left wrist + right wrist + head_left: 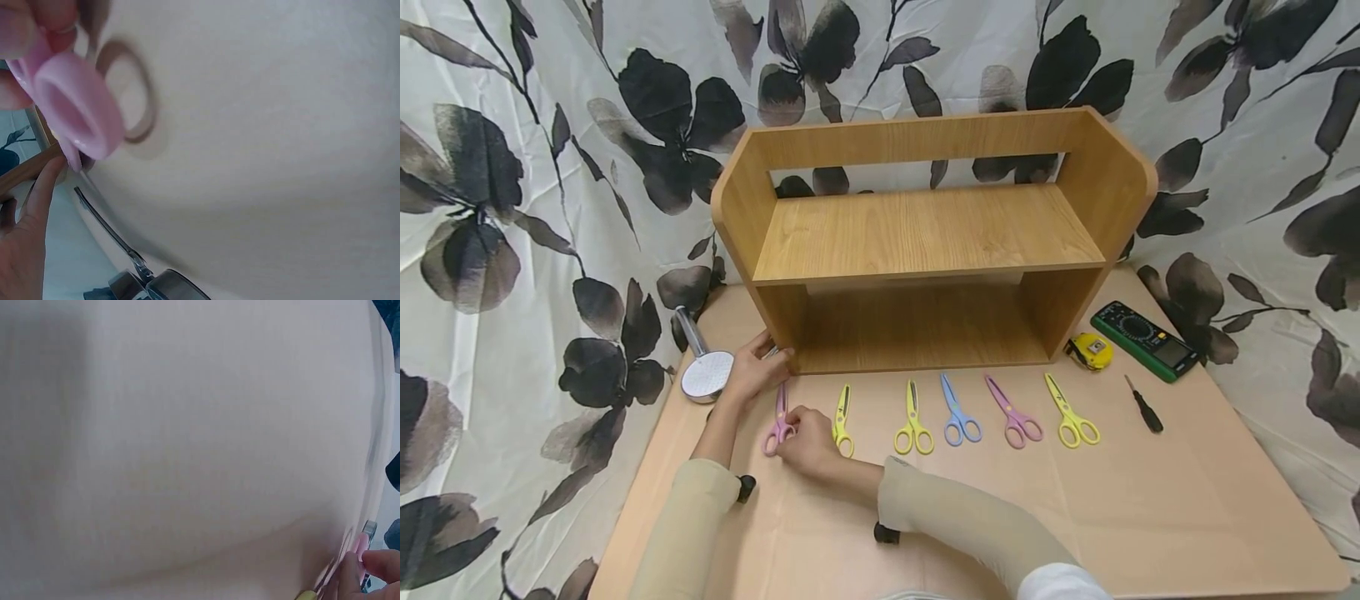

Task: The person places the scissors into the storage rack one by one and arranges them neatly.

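My right hand (811, 442) pinches a handle loop of pink scissors (781, 414), whose blades point toward the shelf. In the left wrist view, a pink handle loop (81, 106) is tilted up over the table, with its shadow beside it. The right wrist view catches the right hand (375, 575) and the pink scissors (362, 544) only at its lower right corner. At the lower left front corner of a wooden shelf (925, 237), my left hand (757, 367) grips the side panel; some of its fingers are hidden. Just right of the right hand lie yellow scissors (842, 417).
More scissors lie in a row before the shelf: yellow (913, 421), blue (958, 412), pink (1013, 414) and yellow (1071, 412). A shower head (707, 375) lies left. A tape measure (1090, 351), multimeter (1145, 340) and screwdriver (1145, 407) lie right.
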A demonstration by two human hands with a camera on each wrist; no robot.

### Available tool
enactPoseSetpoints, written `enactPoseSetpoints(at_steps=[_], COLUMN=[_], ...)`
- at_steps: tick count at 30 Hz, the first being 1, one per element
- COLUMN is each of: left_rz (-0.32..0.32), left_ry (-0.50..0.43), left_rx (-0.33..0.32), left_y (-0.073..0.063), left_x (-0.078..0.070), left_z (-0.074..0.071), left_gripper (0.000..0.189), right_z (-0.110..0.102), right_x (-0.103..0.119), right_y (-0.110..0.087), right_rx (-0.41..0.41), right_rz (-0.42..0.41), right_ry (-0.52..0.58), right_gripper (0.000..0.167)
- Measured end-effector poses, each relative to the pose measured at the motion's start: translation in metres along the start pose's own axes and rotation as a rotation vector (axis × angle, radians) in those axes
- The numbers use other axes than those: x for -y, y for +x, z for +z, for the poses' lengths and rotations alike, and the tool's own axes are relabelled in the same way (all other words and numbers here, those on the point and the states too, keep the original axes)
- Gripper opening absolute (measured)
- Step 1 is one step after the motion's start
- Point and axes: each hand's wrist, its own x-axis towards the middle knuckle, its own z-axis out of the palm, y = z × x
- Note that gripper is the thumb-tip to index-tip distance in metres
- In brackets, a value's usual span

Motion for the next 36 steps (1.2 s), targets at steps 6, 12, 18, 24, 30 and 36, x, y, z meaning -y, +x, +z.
enactPoseSetpoints(at_steps=[6, 12, 18, 24, 30, 36], left_rz=[-0.009, -0.020, -0.025, -0.034, -0.015, 0.041], left_ry=[-0.017, -0.033, -0.053, -0.070, -0.080, -0.062], left_rx=[0.013, 0.022, 0.004, -0.033, -0.089, -0.150], left_y=[0.001, -0.001, -0.002, -0.006, -0.007, -0.008], left_x=[0.000, -0.002, 0.001, -0.001, -0.001, 0.006], left_z=[-0.002, -0.002, -0.001, 0.002, 0.005, 0.008], left_gripper=[0.071, 0.071, 0.068, 0.067, 0.062, 0.055], right_z=[-0.007, -0.016, -0.035, -0.064, -0.097, -0.134], right_x=[0.005, 0.008, 0.009, 0.012, 0.032, 0.071], right_y=[-0.008, -0.020, -0.034, -0.049, -0.061, -0.066], right_rx=[0.012, 0.042, 0.067, 0.073, 0.110, 0.148], right_rz=[0.021, 0.017, 0.001, -0.012, -0.039, -0.135], right_ry=[0.089, 0.185, 0.256, 0.308, 0.404, 0.452], right_gripper=[0.035, 0.037, 0.037, 0.035, 0.035, 0.039])
